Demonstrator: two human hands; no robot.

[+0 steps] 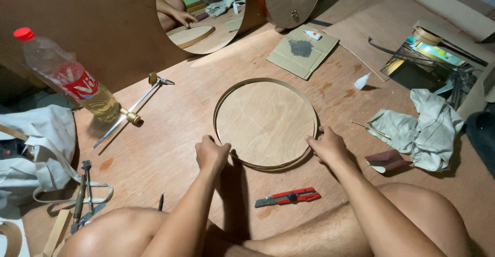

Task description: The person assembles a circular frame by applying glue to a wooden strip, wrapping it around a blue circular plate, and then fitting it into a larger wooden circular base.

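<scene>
Plywood floor (170,128) carries round wooden disc (265,123), cutter (287,197), rag (428,128).

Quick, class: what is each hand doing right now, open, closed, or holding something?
Left hand: closed, gripping the thin wooden hoop around the round plywood disc.
Right hand: closed on the same hoop's right edge.

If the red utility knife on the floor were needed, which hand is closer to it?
The right hand: the red utility knife lies just below it, nearer than the left hand. Both hands rest on the round wooden disc's rim.
</scene>
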